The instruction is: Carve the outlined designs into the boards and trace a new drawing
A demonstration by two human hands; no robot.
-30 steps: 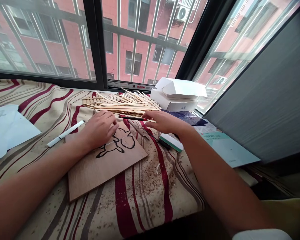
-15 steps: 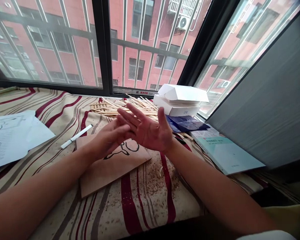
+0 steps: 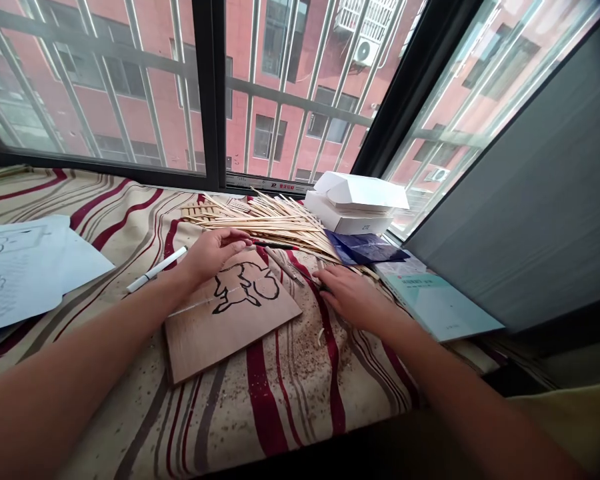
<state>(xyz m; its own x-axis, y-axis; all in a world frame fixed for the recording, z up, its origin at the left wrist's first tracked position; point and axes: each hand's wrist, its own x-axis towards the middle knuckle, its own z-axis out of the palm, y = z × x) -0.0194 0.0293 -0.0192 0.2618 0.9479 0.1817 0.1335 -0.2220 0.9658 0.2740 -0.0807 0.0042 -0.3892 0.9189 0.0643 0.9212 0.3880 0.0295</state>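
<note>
In the head view, the board (image 3: 230, 328) lies flat on the cloth (image 3: 300, 383), the loosely bent left hand (image 3: 216, 252) over its far-left part, any hold hidden. The right hand (image 3: 353, 299), half curled, covers a dark tool (image 3: 323, 287); its grip cannot be told. The board looks light, stiff and sturdy, best held by opposite edges.

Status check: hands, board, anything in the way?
Left hand over far edge of wooden board, grip unclear. Right hand at dark tool, grip unclear. Board flat, black outline showing. Crumbs litter striped cloth alongside.
</note>
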